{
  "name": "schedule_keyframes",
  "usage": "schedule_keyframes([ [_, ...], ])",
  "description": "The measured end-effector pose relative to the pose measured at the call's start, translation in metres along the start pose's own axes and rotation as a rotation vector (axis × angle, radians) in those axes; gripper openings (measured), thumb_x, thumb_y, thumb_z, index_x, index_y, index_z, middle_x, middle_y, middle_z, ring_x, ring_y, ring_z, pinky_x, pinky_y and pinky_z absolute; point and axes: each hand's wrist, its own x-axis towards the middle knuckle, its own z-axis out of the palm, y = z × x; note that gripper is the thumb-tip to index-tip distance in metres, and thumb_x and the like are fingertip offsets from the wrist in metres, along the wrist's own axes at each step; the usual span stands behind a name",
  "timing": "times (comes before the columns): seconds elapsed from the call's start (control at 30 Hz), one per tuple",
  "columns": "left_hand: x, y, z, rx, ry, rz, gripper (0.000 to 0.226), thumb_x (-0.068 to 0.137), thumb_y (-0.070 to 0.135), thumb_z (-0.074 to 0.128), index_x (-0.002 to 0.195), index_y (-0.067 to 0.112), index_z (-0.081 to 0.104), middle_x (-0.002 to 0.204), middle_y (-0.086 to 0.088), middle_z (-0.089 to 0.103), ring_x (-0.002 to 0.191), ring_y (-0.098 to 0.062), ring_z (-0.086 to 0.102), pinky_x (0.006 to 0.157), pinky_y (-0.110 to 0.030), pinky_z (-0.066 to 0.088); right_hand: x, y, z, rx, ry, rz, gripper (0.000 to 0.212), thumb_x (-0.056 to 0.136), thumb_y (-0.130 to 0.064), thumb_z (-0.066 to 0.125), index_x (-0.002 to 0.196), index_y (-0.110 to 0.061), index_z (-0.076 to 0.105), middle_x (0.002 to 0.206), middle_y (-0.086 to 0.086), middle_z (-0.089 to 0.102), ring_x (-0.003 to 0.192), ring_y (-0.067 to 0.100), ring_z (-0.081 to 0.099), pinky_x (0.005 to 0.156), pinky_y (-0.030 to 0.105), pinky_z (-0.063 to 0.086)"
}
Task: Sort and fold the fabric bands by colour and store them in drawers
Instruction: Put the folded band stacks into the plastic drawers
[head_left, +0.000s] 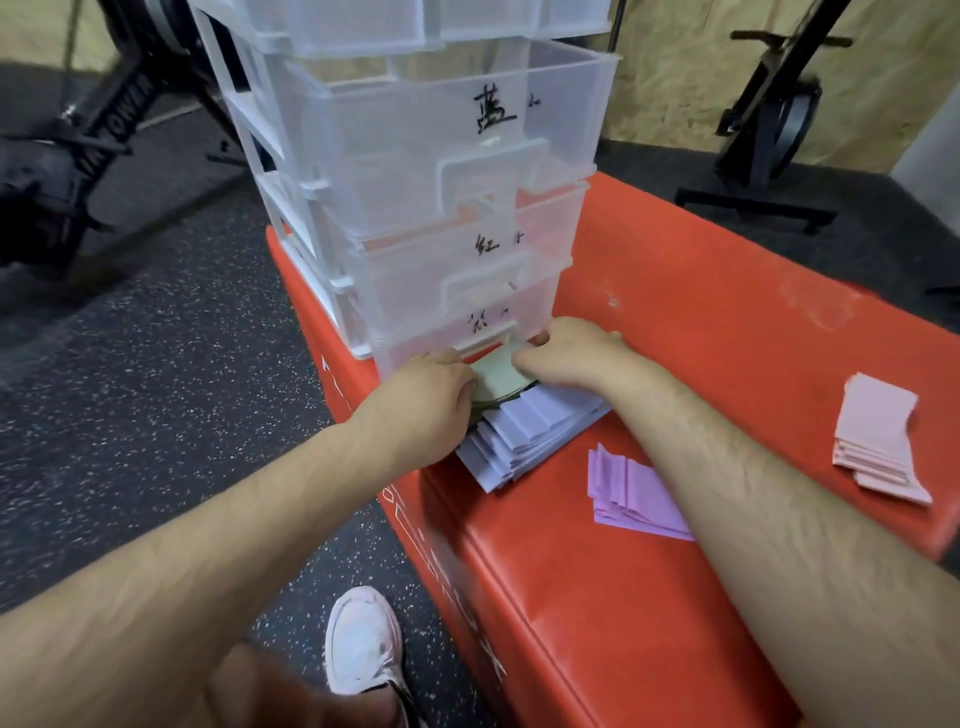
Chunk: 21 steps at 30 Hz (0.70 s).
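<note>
A: Where does the work stand?

B: The person's left hand and right hand are close together. Both are clamped on a folded bundle of green bands, held at the front lip of the lowest drawer in the clear drawer unit. The bundle sits just above the pale blue stack on the red padded box. Whether it is inside the drawer yet cannot be told.

A: How should the person finish this well?

B: Probably by keeping both edges pinched so the folds stay square. The bundle should clear the blue stack so nothing drags along, then slide in flat and be released only once it rests on the drawer floor.

A: Is it the right drawer?

B: 3 handwritten marks show. The upper label reads 蓝, blue, and the middle label reads 红, red. The lowest label is too smeared to read, so the match is a guess. The purple stack and pink stack wait well apart. White lettering on the box's side is blurred.
</note>
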Motion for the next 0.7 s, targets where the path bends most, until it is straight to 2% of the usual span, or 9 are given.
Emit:
schedule_keyframes([
  [0.07,0.000,-0.001,0.000,-0.008,0.000,0.000,0.023,0.086,0.019,0.039,0.072,0.014,0.057,0.083,-0.009,0.058,0.082,-0.034,0.058,0.077,-0.041,0.047,0.000,-0.001,0.000,0.080,-0.040,0.010,0.024,0.069,-0.042,0.058,0.076,-0.019,0.058,0.081,-0.002,0.061,0.085,0.026,0.058,0.085,0.040,0.036],
  [0.17,0.001,-0.003,0.001,-0.023,0.003,-0.010,0.021,0.087,0.018,0.049,0.089,0.010,0.068,0.093,-0.008,0.061,0.089,-0.032,0.059,0.083,-0.040,0.048,0.000,-0.002,0.002,0.144,-0.044,-0.006,0.023,0.065,-0.037,0.066,0.077,-0.017,0.061,0.075,-0.003,0.059,0.077,0.023,0.059,0.079,0.036,0.041],
  [0.23,0.000,-0.003,0.001,-0.032,0.000,-0.040,0.013,0.087,0.013,0.056,0.094,0.010,0.067,0.098,-0.007,0.060,0.094,-0.032,0.057,0.084,-0.040,0.047,-0.002,-0.003,0.002,0.182,-0.056,-0.016,0.031,0.060,-0.040,0.069,0.077,-0.014,0.063,0.072,-0.002,0.060,0.071,0.022,0.060,0.069,0.033,0.044],
  [0.33,-0.003,-0.002,-0.001,-0.045,0.002,-0.067,0.011,0.087,0.012,0.058,0.096,0.011,0.065,0.101,-0.007,0.058,0.095,-0.031,0.055,0.084,-0.041,0.048,-0.006,-0.003,-0.001,0.222,-0.078,-0.048,0.039,0.056,-0.041,0.074,0.085,-0.015,0.068,0.078,-0.001,0.068,0.069,0.018,0.064,0.061,0.030,0.049],
  [0.43,-0.007,0.000,-0.005,-0.043,-0.014,-0.087,0.012,0.086,0.011,0.057,0.095,0.010,0.064,0.101,-0.007,0.057,0.095,-0.032,0.056,0.082,-0.042,0.049,-0.015,-0.005,-0.003,0.286,-0.081,-0.100,0.036,0.064,-0.027,0.076,0.096,-0.011,0.069,0.085,0.001,0.070,0.070,0.015,0.064,0.062,0.029,0.052],
  [0.5,-0.009,0.001,-0.009,-0.026,-0.006,-0.112,0.015,0.085,0.013,0.057,0.098,0.010,0.064,0.103,-0.008,0.057,0.095,-0.032,0.058,0.079,-0.041,0.051,-0.021,-0.007,-0.003,0.346,-0.073,-0.153,0.034,0.070,-0.016,0.074,0.102,-0.005,0.067,0.081,0.000,0.066,0.066,0.014,0.060,0.059,0.027,0.049],
  [0.6,-0.012,0.006,-0.014,-0.029,0.192,-0.085,0.030,0.085,0.019,0.062,0.114,0.009,0.057,0.111,-0.006,0.056,0.097,-0.028,0.059,0.076,-0.037,0.051,-0.029,-0.012,0.000,0.387,-0.001,-0.250,0.036,0.072,-0.018,0.076,0.105,-0.021,0.062,0.091,-0.004,0.067,0.069,0.012,0.065,0.061,0.030,0.056],
  [0.7,-0.014,0.016,-0.027,-0.199,0.377,-0.051,0.053,0.085,0.026,0.069,0.132,0.011,0.047,0.125,-0.002,0.052,0.113,-0.018,0.055,0.092,-0.027,0.045,-0.038,-0.017,-0.002,0.428,0.055,-0.382,0.042,0.065,-0.029,0.074,0.103,-0.033,0.058,0.094,-0.007,0.067,0.077,0.011,0.067,0.066,0.036,0.059],
])
